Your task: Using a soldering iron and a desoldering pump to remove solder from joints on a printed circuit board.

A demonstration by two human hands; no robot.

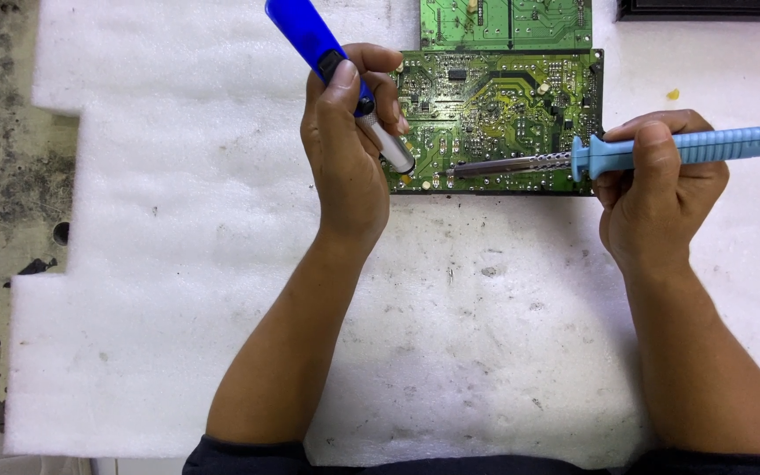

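Your left hand (345, 145): closed around a blue-handled desoldering pump with a silver metal barrel (340, 75). Its thumb lies along the blue body. The pump's nozzle end rests at the lower left edge of the board; the top of its handle is cut off by the frame.

Your right hand (653, 189): gripping the light blue ribbed plastic handle of a soldering iron (626, 151). The iron lies nearly level, and its metal shaft reaches left across the board's lower edge. The rear of its handle runs out of view on the right.

Green rectangular printed circuit board (503, 110): solder side up, lying flat between your hands on a white foam sheet (178, 264). Your left fingers hide its left margin. Whether the iron's tip touches a joint is too fine to tell.

Second green circuit board (503, 22): just above the first, top cropped.

Small yellow fragment (673, 93): on the foam, upper right, kind unclear.

Stained worktop strip (19, 167): left of the foam, partly out of frame.
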